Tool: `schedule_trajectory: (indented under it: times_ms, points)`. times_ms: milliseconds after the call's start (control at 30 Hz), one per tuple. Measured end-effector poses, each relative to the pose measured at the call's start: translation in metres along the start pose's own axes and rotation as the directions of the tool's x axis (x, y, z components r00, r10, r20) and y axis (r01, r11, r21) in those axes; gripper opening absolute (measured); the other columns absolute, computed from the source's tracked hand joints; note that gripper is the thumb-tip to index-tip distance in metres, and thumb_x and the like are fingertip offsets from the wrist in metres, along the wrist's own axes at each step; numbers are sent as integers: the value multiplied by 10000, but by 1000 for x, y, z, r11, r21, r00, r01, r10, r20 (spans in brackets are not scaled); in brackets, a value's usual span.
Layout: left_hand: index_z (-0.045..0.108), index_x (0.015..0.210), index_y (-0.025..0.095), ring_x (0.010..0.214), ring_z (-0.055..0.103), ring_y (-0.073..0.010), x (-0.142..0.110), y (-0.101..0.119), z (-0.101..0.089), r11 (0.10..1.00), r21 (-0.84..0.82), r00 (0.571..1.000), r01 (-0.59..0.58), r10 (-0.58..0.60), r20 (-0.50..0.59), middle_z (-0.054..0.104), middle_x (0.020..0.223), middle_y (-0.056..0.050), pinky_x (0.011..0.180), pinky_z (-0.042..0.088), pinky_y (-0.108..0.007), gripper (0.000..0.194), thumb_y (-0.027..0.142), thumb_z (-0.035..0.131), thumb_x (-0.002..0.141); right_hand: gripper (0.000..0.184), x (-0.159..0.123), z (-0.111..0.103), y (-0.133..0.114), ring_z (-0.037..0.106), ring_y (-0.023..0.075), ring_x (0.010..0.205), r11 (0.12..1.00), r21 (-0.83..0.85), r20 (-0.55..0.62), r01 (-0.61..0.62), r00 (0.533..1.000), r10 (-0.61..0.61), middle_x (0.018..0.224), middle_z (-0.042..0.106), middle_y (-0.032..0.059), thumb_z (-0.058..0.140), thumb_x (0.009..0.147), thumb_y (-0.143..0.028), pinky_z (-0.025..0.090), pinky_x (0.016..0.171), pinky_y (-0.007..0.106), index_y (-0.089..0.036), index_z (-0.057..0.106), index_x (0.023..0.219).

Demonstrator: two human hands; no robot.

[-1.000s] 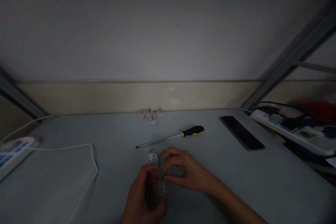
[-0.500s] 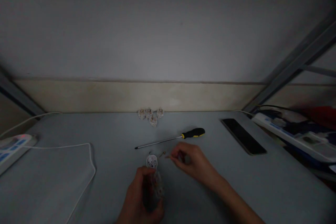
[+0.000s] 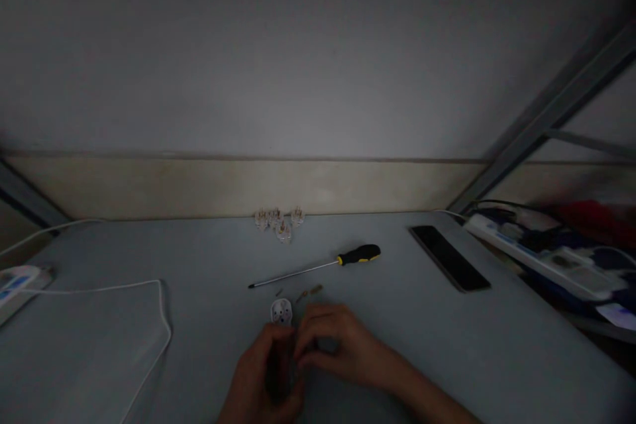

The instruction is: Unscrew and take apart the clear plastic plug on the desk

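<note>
My left hand (image 3: 258,371) is closed around a clear plastic plug part (image 3: 292,364), dim and mostly covered by the fingers. The bent fingertips of my right hand (image 3: 338,344) meet its right side; whether they pinch something small there is hidden. Just beyond the left fingers lies a white plug piece with round holes (image 3: 281,311). Past my right hand are a small brass piece (image 3: 316,289), a thin brass-coloured part (image 3: 302,295) and a tiny dark screw-like piece (image 3: 279,292). A screwdriver (image 3: 358,256) with a black and yellow handle lies behind them.
Several clear plug parts with metal pins (image 3: 283,232) stand near the wall. A phone (image 3: 450,258) lies to the right, beside a white power strip (image 3: 541,258) among clutter. At left are another power strip (image 3: 22,281) and a white cable (image 3: 161,308).
My right hand has moved left and nearer, from above the table to the part in my left hand. The brass piece at its fingertips now lies on the table. The view has shifted slightly.
</note>
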State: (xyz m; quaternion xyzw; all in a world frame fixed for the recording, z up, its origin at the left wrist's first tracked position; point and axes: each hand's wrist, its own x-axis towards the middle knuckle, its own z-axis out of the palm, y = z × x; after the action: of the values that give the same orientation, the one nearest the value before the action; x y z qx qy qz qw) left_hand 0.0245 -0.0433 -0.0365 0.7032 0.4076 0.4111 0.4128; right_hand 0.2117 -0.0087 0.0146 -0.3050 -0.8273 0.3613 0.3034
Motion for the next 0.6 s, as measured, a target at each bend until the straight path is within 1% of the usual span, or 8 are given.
schedule_trajectory:
  times_ms: [67, 133, 200, 300, 400, 467, 500, 600]
  points:
    - [568, 1057, 215, 702, 660, -168, 0, -2, -1, 1000, -6, 1000, 25, -25, 8, 690, 838, -25, 641, 548, -247, 325, 143, 643, 749, 155, -1, -2, 3, 640, 116, 762, 1000, -16, 1, 7, 1000, -7, 797, 690, 30, 668, 866, -318, 495, 721, 224, -172, 718, 846]
    - [569, 1095, 219, 683, 663, -160, 0, -4, -2, 998, -30, 998, 53, -53, 14, 702, 845, -24, 626, 554, -237, 362, 161, 670, 752, 148, -2, -3, 4, 639, 125, 809, 999, -34, 17, 20, 1000, -19, 866, 685, 45, 668, 863, -319, 496, 742, 230, -183, 725, 867]
    - [572, 1097, 221, 676, 670, -157, 0, -4, -3, 996, -51, 997, 71, -70, 25, 712, 840, -21, 620, 560, -230, 362, 182, 690, 758, 151, -3, -3, 4, 634, 133, 839, 998, -46, 31, 38, 999, -36, 906, 680, 54, 659, 863, -328, 497, 756, 239, -193, 728, 869]
    - [598, 1012, 219, 632, 665, -148, -1, -4, -1, 999, 1, 998, 48, -48, 49, 706, 775, 2, 570, 542, -205, 309, 187, 722, 730, 115, -5, -2, 5, 623, 119, 766, 997, -33, 27, 62, 998, -62, 829, 678, 33, 678, 828, -300, 494, 718, 225, -193, 719, 821]
    - [610, 976, 231, 516, 614, -124, -4, -5, 0, 991, 130, 999, 25, -28, 28, 660, 654, 51, 474, 485, -174, 354, 165, 756, 661, 77, -5, -8, 7, 585, 91, 631, 999, 0, -44, 33, 998, -33, 715, 649, 0, 712, 763, -259, 480, 615, 194, -183, 702, 756]
    - [612, 1017, 251, 515, 628, -133, -6, -6, -2, 973, 230, 999, -32, 28, 18, 676, 663, 58, 475, 494, -180, 435, 164, 779, 626, 70, -5, -16, 8, 574, 80, 586, 999, 18, -119, -26, 992, 28, 691, 647, -3, 690, 769, -236, 478, 578, 184, -167, 697, 774]
    - [612, 1047, 262, 551, 657, -146, -6, -6, -4, 956, 279, 996, -91, 85, 33, 706, 713, 47, 506, 519, -191, 479, 175, 796, 614, 80, -5, -20, 8, 583, 79, 585, 998, 25, -154, -62, 986, 66, 699, 659, 2, 671, 786, -231, 482, 570, 180, -159, 698, 809]
    - [613, 1116, 278, 657, 710, -182, -3, -4, -10, 857, 423, 956, -294, 270, 117, 749, 843, 9, 597, 568, -227, 550, 247, 839, 616, 150, -2, -33, 10, 632, 90, 639, 986, 32, -219, -166, 961, 169, 757, 699, 19, 621, 852, -246, 488, 559, 170, -158, 705, 939]
